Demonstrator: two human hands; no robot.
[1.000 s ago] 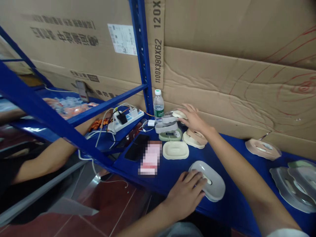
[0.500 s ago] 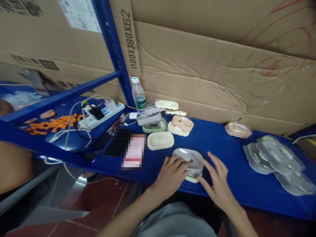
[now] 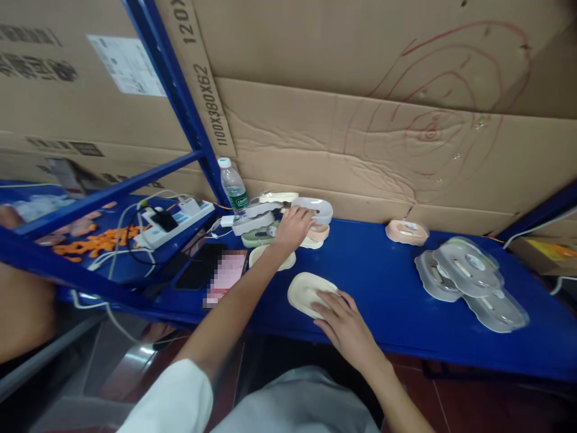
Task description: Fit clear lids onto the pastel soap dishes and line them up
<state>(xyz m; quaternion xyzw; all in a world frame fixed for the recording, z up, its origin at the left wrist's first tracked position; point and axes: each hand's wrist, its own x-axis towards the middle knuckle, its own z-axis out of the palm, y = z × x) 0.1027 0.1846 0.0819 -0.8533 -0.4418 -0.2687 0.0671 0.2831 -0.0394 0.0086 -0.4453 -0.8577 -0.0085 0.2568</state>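
My left hand [image 3: 296,227] reaches to the back of the blue table and holds a grey-white oval dish [image 3: 321,210] above a peach dish [image 3: 320,232]. My right hand [image 3: 341,319] rests with its fingers spread on a cream oval tray [image 3: 306,291] near the front edge. Beside my left forearm lies another cream tray [image 3: 288,260], partly covered by the arm. A green dish [image 3: 259,238] and a grey dish [image 3: 256,223] sit to the left of my left hand.
A water bottle [image 3: 234,189] stands behind the dishes. Phones lie at the left, near a power strip [image 3: 180,225] and orange pieces [image 3: 106,239]. Clear-covered grey dishes [image 3: 469,267] are piled at the right, with a covered peach dish [image 3: 407,232] behind. A person's arm shows far left.
My left hand has carried the grey-white dish from the cream tray to the back of the table. My right hand has moved onto the uncovered cream tray. The view has shifted.
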